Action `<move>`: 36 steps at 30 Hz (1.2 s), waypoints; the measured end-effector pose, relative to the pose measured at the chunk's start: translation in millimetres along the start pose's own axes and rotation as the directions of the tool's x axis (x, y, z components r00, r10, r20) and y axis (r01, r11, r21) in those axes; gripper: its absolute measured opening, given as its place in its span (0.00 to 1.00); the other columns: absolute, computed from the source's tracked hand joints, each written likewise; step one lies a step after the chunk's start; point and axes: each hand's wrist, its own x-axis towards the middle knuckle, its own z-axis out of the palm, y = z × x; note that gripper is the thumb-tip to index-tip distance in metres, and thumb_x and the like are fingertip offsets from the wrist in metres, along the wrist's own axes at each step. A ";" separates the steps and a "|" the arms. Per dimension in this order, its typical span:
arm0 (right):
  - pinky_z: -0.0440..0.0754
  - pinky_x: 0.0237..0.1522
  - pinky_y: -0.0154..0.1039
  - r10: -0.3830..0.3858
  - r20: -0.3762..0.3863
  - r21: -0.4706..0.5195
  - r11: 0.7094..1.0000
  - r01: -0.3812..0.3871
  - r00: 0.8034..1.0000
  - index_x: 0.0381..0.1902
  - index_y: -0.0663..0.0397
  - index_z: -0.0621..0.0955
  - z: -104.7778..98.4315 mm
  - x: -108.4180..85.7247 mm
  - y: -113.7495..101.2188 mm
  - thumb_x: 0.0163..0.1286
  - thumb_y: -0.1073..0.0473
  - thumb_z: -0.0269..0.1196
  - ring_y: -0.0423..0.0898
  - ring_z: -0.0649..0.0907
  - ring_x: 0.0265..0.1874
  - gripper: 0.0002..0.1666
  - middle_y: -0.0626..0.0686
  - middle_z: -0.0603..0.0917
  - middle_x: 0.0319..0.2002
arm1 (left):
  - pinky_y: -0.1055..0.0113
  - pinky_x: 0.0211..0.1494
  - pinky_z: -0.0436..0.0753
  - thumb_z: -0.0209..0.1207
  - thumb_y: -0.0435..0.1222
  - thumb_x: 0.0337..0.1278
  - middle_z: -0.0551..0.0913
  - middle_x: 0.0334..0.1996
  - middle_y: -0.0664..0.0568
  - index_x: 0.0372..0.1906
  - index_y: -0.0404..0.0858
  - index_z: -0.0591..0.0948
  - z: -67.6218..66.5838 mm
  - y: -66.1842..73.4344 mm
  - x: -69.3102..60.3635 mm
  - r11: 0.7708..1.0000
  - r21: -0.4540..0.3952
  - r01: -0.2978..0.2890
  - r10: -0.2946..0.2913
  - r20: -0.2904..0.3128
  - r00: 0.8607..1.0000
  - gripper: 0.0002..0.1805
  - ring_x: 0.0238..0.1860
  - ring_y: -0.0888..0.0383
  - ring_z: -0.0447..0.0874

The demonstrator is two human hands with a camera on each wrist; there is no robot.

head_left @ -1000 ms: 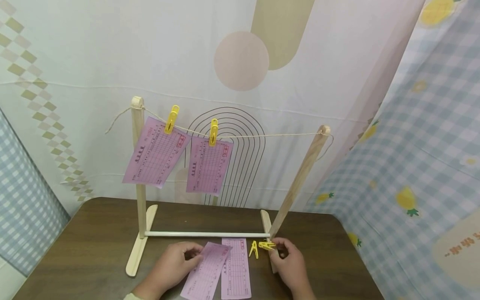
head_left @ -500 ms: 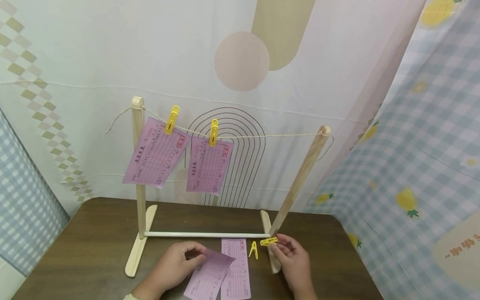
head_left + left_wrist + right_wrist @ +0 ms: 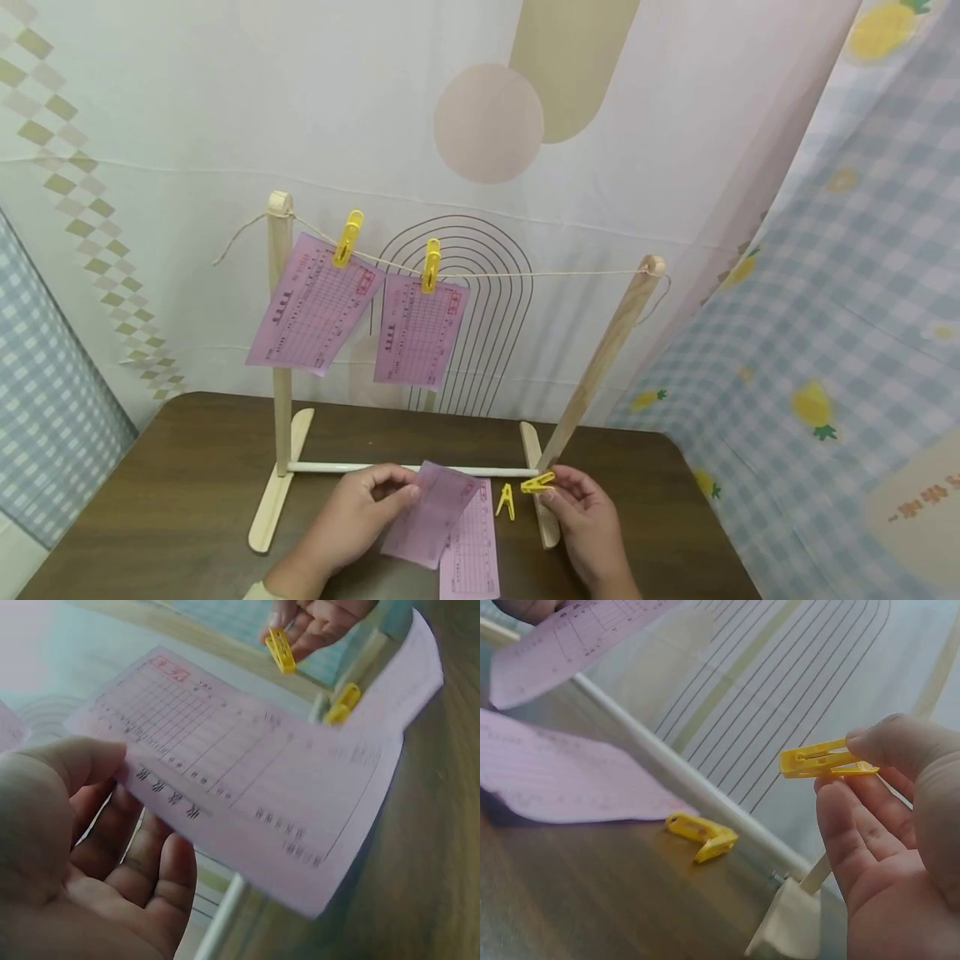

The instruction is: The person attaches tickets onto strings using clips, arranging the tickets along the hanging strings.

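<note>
My left hand (image 3: 358,515) pinches a pink slip (image 3: 435,518) by its edge; the left wrist view shows this slip (image 3: 240,765) lifted off the table, thumb on its printed side. Beneath and to its right, another pink slip (image 3: 471,550) lies on the table. My right hand (image 3: 588,527) holds a yellow clip (image 3: 537,483) between thumb and fingers, and the right wrist view shows that clip (image 3: 821,759) sideways. A second yellow clip (image 3: 506,502) rests on the table between the flat slip and my right hand.
Behind my hands stands a wooden rack with a left post (image 3: 281,333), a right post (image 3: 603,358) and a white bottom bar (image 3: 337,467). From its string (image 3: 540,273), yellow clips hold two pink slips (image 3: 311,308), (image 3: 422,333) on the left half.
My left hand has raised its slip up off the table. My right hand has shifted slightly, and the clip it holds has turned a little. The head view has moved slightly.
</note>
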 end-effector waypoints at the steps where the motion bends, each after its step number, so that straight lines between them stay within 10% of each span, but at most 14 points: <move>1: 0.92 0.57 0.37 -0.010 0.007 0.020 1.000 0.010 1.000 0.67 0.85 0.74 0.2 0.4 -2.0 0.70 0.79 0.70 0.43 0.93 0.51 0.30 0.56 0.91 0.54 | 0.70 0.50 0.89 0.75 0.46 0.72 0.94 0.46 0.54 0.50 0.43 0.92 0.0 4.0 0.5 1.000 -0.010 0.006 -0.006 -0.013 1.000 0.12 0.45 0.63 0.89; 11: 0.92 0.55 0.36 -0.064 0.048 0.045 0.997 0.062 0.997 0.65 0.87 0.75 9.6 4.0 -36.7 0.69 0.82 0.69 0.41 0.93 0.48 0.28 0.50 0.92 0.49 | 0.70 0.54 0.89 0.75 0.45 0.72 0.93 0.48 0.54 0.51 0.45 0.93 1.1 42.6 7.0 0.997 -0.076 -0.002 -0.010 -0.157 0.988 0.11 0.51 0.60 0.90; 23: 0.92 0.52 0.33 -0.134 0.136 -0.168 0.973 0.157 0.982 0.64 0.81 0.79 32.4 15.0 -117.7 0.71 0.77 0.73 0.40 0.92 0.49 0.27 0.46 0.93 0.51 | 0.69 0.53 0.91 0.73 0.41 0.75 0.94 0.46 0.46 0.52 0.38 0.92 -1.5 80.7 13.6 0.985 -0.167 -0.048 0.005 -0.250 0.968 0.12 0.48 0.55 0.92; 36: 0.92 0.51 0.33 -0.269 0.321 -0.314 0.874 0.370 0.908 0.67 0.66 0.84 51.2 35.3 -207.3 0.79 0.70 0.70 0.38 0.92 0.53 0.22 0.46 0.94 0.54 | 0.69 0.53 0.89 0.73 0.42 0.75 0.92 0.49 0.45 0.54 0.37 0.92 6.8 111.1 25.7 0.975 -0.201 -0.095 0.039 -0.265 0.963 0.13 0.50 0.55 0.88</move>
